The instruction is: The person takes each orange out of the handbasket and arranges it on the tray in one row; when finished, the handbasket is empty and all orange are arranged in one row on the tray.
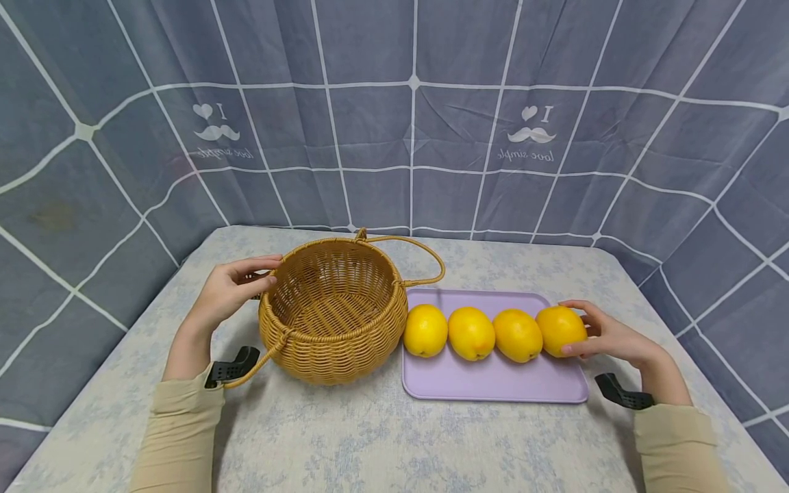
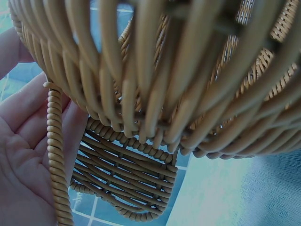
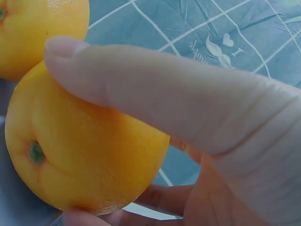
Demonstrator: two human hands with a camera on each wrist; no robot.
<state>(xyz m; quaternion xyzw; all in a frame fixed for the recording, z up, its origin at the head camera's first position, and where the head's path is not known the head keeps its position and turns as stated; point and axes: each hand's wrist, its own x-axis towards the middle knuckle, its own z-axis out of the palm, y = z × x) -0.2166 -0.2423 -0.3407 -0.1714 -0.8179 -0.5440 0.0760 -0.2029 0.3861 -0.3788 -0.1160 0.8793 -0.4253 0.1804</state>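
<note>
A round wicker basket (image 1: pixel 333 356) stands empty on the table, left of a lilac tray (image 1: pixel 493 383). On the tray lies a row of several yellow citrus fruits. My left hand (image 1: pixel 233 291) rests against the basket's left rim with its fingers fairly straight. The left wrist view shows my open palm (image 2: pixel 21 160) beside the basket wall (image 2: pixel 188 70), with a wicker handle (image 2: pixel 55 155) across it. My right hand (image 1: pixel 594 333) grips the rightmost fruit (image 1: pixel 557 329). Its thumb (image 3: pixel 164 94) lies over the fruit (image 3: pixel 80 155) and its fingers curl under it.
A pale flowered cloth (image 1: pixel 370 438) covers the table. Grey-blue checked curtains (image 1: pixel 413 137) close it in at the back and on both sides. The basket's second handle (image 1: pixel 425 263) arcs out towards the tray's far left corner.
</note>
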